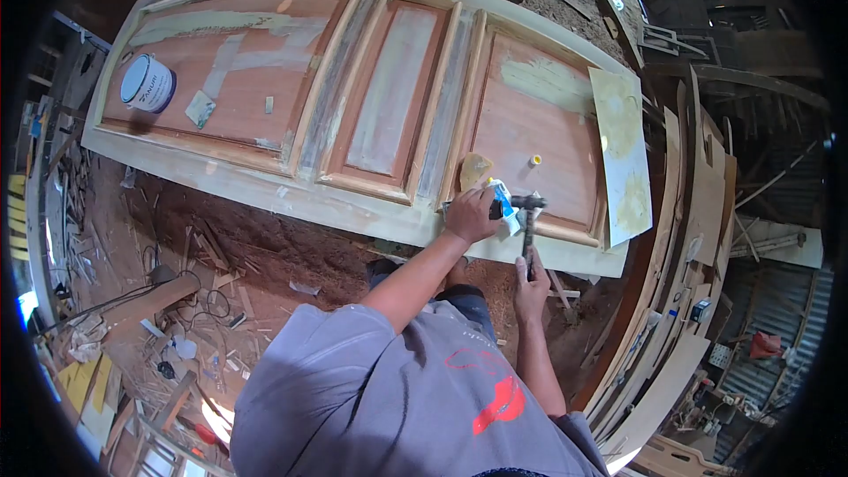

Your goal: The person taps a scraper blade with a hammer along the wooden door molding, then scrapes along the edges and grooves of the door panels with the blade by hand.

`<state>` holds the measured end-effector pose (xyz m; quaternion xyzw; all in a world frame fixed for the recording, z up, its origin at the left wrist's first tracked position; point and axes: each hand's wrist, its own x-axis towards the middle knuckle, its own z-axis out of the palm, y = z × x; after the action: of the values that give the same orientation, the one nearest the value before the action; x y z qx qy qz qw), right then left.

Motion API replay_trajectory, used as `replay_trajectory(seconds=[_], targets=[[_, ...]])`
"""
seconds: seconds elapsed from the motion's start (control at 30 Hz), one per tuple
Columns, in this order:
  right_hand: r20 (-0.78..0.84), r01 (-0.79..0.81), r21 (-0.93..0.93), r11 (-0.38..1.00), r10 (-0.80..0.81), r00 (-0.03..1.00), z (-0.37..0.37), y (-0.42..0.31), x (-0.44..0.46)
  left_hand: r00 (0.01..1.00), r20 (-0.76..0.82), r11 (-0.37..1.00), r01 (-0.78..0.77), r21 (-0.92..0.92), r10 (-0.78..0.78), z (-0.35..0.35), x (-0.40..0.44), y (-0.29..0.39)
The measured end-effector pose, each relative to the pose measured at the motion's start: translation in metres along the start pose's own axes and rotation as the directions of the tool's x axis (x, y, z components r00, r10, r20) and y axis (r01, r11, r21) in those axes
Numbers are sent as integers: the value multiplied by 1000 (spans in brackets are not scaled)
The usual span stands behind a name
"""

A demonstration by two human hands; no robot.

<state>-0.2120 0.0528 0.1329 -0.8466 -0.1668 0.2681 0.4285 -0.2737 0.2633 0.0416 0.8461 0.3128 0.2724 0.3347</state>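
Observation:
My right hand [531, 290] is closed around the handle of a hammer [529, 231], its head up beside my left hand. My left hand [474, 215] grips a small white and blue bottle [508, 217] over the near edge of a panelled wooden door [389, 197]. The hammer head overlaps the bottle in view; I cannot tell if they touch. A small yellow and white cap [535, 160] lies on the right panel, beyond the hammer. Close to my left fingers is a tan, flat patch or piece [475, 170]. My left fingertips are partly hidden.
A white paint bucket [147, 84] stands on the door's left panel, near a stained square pad [200, 109] and a small block [269, 105]. A pale stained board [620, 155] lies across the right end. Long planks [676, 238] lean at right. Wood scraps litter the dirt floor.

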Motion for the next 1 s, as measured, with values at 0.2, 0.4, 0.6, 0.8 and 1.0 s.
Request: replay_trajectory(seconds=[0.2,0.4,0.6,0.8,1.0], targets=[[15,2,-15,1000,-2,1000,2,4,-2,997,-69,999,-37,-18,36,3,-2,-5],[0,-7,-4,1000,7,1000,-1,3,-2,1000,-4,1000,-9,6,9,8,-4,-6],[-12,13,-22,1000,-13,1000,-4,-5,2,998,70,998,5,61,-9,11,-4,-8],[-17,13,-29,999,-14,1000,-2,9,9,990,134,996,41,73,-50,7,-1,-5],[-11,28,-63,998,-28,1000,-3,8,4,1000,23,999,-12,33,11,4,-3,-5]])
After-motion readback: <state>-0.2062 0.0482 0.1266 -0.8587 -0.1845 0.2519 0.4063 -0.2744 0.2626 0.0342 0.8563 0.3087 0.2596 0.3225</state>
